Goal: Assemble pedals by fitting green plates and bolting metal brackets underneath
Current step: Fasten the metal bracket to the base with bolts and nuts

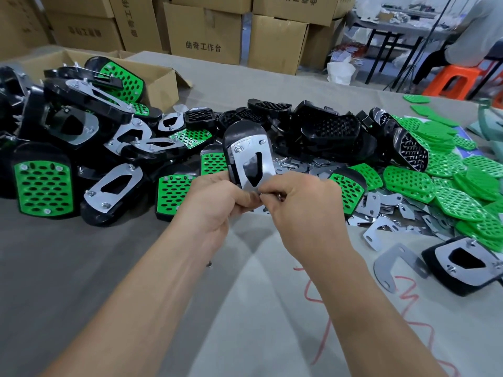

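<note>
Holds pedal (245, 131) upright above desk (245, 308) in left grip (215, 202), pinches bracket's (239, 164) near end with right grip (299, 205).

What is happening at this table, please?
A person is assembling pedals at a table. The left hand grips a black pedal with a metal bracket on its underside. The right hand pinches at the bracket's near end, probably fitting a bolt. Finished pedals are piled on the left, green plates on the right.

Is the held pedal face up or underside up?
Underside toward you: the metal bracket lies on the black pedal, with two bolts at its far end.
</note>
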Demonstrator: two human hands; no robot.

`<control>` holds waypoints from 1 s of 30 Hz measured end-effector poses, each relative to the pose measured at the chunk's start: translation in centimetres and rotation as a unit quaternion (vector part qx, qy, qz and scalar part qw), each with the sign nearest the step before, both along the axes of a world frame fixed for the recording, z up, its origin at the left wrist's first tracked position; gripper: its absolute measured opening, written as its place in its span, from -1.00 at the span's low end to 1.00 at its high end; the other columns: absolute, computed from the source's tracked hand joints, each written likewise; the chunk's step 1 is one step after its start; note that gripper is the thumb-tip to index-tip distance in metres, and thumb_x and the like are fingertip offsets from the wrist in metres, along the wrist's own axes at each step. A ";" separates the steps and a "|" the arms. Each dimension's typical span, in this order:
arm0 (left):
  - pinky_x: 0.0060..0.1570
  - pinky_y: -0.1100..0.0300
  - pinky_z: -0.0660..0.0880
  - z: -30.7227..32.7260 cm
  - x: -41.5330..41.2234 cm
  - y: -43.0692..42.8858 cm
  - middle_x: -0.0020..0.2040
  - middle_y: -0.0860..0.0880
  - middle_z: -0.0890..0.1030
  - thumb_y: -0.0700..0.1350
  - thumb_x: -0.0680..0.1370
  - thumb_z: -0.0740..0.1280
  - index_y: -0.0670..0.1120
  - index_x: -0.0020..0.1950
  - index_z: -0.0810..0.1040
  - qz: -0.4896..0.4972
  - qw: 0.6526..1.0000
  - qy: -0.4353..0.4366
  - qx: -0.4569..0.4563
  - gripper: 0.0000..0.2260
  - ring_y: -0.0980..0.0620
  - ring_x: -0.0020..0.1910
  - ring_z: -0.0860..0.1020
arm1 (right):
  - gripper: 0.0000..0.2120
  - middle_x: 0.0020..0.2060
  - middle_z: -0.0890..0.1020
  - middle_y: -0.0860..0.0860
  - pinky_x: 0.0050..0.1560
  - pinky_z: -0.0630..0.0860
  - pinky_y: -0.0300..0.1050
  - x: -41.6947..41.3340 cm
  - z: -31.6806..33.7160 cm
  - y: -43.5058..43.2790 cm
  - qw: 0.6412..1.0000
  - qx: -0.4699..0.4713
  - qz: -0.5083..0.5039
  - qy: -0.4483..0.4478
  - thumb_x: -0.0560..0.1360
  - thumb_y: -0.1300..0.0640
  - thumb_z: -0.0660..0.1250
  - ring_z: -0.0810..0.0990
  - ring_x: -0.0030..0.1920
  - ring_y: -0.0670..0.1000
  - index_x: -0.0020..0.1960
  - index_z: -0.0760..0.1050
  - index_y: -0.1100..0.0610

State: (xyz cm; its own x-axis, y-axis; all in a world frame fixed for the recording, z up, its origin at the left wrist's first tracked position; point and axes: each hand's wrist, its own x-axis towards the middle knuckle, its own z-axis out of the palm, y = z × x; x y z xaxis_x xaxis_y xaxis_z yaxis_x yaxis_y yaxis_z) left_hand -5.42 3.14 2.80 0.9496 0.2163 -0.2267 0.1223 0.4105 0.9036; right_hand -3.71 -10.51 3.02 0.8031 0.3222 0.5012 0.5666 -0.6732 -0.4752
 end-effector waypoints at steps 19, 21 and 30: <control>-0.22 0.15 0.66 -0.3 0.1 0.2 -0.18 -0.21 0.71 -0.62 0.31 0.28 -0.38 0.02 0.67 -0.001 1.000 0.018 0.022 -0.63 -0.10 -0.28 0.69 | -0.92 -0.34 0.67 0.05 -0.13 0.55 0.04 -0.5 1.0 0.1 0.997 -0.052 -0.031 0.054 0.47 0.16 0.42 0.59 -0.26 0.19 -0.16 0.68 0.03; -0.22 0.16 0.66 -0.3 0.2 0.2 -0.17 -0.20 0.72 -0.62 0.31 0.27 -0.36 0.02 0.67 -0.003 1.000 0.016 0.026 -0.62 -0.09 -0.28 0.69 | -0.92 -0.37 0.64 0.05 -0.11 0.53 0.04 -0.6 1.1 0.2 0.996 -0.064 -0.038 0.052 0.47 0.13 0.42 0.55 -0.27 0.20 -0.19 0.65 0.04; -0.29 0.21 0.62 -0.4 -0.1 0.1 -0.23 -0.12 0.73 -0.64 0.30 0.18 -0.22 -0.16 0.73 -0.024 0.998 0.017 0.049 -0.54 -0.02 -0.31 0.69 | -0.80 -0.37 0.60 0.03 -0.12 0.49 0.04 -0.8 1.6 0.2 0.992 -0.100 -0.019 0.071 0.52 0.01 0.37 0.50 -0.23 0.19 -0.20 0.61 0.10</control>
